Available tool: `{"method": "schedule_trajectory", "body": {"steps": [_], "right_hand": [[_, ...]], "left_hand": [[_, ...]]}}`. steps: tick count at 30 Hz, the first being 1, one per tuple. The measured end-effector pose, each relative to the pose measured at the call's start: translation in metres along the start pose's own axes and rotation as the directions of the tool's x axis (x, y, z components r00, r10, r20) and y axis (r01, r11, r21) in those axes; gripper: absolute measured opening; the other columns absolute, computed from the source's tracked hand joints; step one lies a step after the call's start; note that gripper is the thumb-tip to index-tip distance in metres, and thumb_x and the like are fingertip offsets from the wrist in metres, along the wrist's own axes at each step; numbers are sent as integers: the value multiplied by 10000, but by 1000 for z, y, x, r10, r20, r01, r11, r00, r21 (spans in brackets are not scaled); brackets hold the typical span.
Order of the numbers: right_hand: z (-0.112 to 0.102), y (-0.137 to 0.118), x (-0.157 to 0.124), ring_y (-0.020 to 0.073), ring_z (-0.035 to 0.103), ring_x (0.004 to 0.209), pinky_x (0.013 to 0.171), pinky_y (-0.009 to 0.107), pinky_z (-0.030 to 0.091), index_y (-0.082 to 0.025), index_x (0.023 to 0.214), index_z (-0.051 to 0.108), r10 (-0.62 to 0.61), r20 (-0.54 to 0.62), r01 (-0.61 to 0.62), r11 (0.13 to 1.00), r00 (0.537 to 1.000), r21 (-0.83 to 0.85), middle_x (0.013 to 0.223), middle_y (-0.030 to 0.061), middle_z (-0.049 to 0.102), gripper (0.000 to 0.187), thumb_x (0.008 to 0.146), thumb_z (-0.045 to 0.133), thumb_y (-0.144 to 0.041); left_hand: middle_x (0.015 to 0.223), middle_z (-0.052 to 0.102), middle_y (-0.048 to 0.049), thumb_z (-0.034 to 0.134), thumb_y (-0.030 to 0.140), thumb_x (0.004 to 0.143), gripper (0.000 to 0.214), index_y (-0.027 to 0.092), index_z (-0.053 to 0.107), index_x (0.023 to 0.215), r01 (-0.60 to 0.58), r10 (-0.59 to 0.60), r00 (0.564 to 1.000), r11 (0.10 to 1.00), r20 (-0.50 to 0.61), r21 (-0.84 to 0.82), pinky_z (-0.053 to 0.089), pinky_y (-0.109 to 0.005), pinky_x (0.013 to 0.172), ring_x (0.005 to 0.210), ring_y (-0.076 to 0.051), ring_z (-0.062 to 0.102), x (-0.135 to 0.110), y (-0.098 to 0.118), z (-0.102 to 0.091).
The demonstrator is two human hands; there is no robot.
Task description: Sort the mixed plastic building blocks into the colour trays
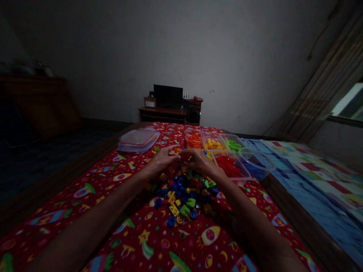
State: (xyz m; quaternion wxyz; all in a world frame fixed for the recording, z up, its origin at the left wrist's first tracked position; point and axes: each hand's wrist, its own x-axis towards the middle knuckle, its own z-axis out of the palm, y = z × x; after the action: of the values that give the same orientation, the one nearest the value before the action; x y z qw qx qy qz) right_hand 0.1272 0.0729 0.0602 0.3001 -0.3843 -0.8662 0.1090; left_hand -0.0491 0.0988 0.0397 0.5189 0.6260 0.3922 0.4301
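Note:
My left hand (163, 157) hovers over the far side of a pile of mixed plastic building blocks (181, 189). Its fingers are stretched forward and apart, with nothing visible in them. Close beside it, fingertips nearly meeting, my right hand (198, 158) is bent inward with its fingers closed. A small yellow building block (190, 158) shows at those fingers; its shape is hard to make out in the dim light. Blue, yellow, green and orange pieces, some of them wheels, make up the pile below both hands.
Clear tubs hold sorted pieces: orange (194, 141), yellow (213, 144), green (233, 146) and red (229, 167). A round tub (256, 166) contains blue ones. Stacked lids (138, 140) lie at left on the red patterned cloth (113, 196). Beyond stands a monitor (168, 97).

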Motion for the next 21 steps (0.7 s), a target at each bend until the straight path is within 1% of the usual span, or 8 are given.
{"method": "schedule_trajectory", "body": {"steps": [4, 8, 10, 13, 15, 18, 20, 21], "right_hand": [[-4, 3, -2, 127, 590, 690, 619, 208, 396, -166, 988, 700, 1, -18, -1, 1000, 1000, -16, 806, 43, 690, 264, 748, 600, -116], [-16, 13, -1, 109, 580, 699, 632, 196, 397, -167, 918, 702, 20, -83, -20, 1000, 996, -8, 804, 22, 681, 251, 722, 571, -82], [-29, 21, -3, 105, 574, 702, 629, 192, 394, -158, 869, 695, 66, -140, -71, 997, 988, -32, 786, 17, 672, 227, 704, 566, -68], [-55, 36, -11, 106, 560, 674, 602, 191, 385, -153, 805, 687, 202, -197, -230, 964, 959, -133, 743, 14, 658, 196, 679, 571, -56], [-73, 47, -19, 106, 556, 650, 591, 195, 388, -158, 778, 691, 327, -177, -362, 905, 928, -225, 736, 17, 656, 185, 676, 573, -59], [-94, 65, -32, 117, 574, 637, 586, 204, 403, -156, 775, 708, 544, -100, -541, 762, 833, -356, 720, 34, 660, 161, 683, 597, -84], [-103, 74, -39, 129, 595, 650, 597, 212, 417, -154, 854, 718, 636, -86, -609, 680, 767, -409, 730, 46, 671, 197, 696, 610, -105], [-105, 78, -41, 136, 605, 671, 615, 219, 425, -153, 903, 717, 651, -97, -623, 658, 753, -423, 756, 56, 679, 224, 709, 610, -119]], "left_hand": [[884, 729, -49, 771, 364, 595, 685, 142, 559, 1208, -26, 27, 1000, 1000, -15, 17, 555, -334, 738, 769, -205, 694, -1, -1, 5], [938, 718, -89, 718, 449, 664, 632, 132, 571, 1191, -52, 52, 998, 999, 24, 10, 555, -369, 781, 808, -217, 694, -1, 2, 6], [950, 716, -95, 704, 469, 671, 587, 141, 602, 1147, -94, 93, 995, 994, 19, 58, 556, -375, 777, 833, -228, 689, 1, 3, 1], [961, 717, -89, 693, 467, 665, 492, 153, 663, 1043, -138, 146, 989, 972, -33, 188, 554, -365, 767, 868, -240, 678, 6, 2, -14], [951, 720, -86, 685, 468, 658, 449, 159, 692, 983, -144, 167, 984, 951, -64, 275, 550, -359, 761, 872, -247, 674, 10, 1, -26], [970, 720, -86, 655, 497, 659, 449, 175, 706, 968, -151, 194, 977, 917, -82, 369, 542, -353, 758, 890, -258, 667, 15, -4, -41], [976, 720, -90, 638, 517, 656, 466, 180, 711, 970, -145, 199, 976, 897, -89, 417, 536, -354, 756, 902, -271, 663, 17, -8, -46], [969, 722, -94, 634, 524, 651, 473, 178, 715, 963, -138, 199, 975, 888, -96, 438, 534, -355, 755, 907, -278, 660, 18, -10, -48]]}}
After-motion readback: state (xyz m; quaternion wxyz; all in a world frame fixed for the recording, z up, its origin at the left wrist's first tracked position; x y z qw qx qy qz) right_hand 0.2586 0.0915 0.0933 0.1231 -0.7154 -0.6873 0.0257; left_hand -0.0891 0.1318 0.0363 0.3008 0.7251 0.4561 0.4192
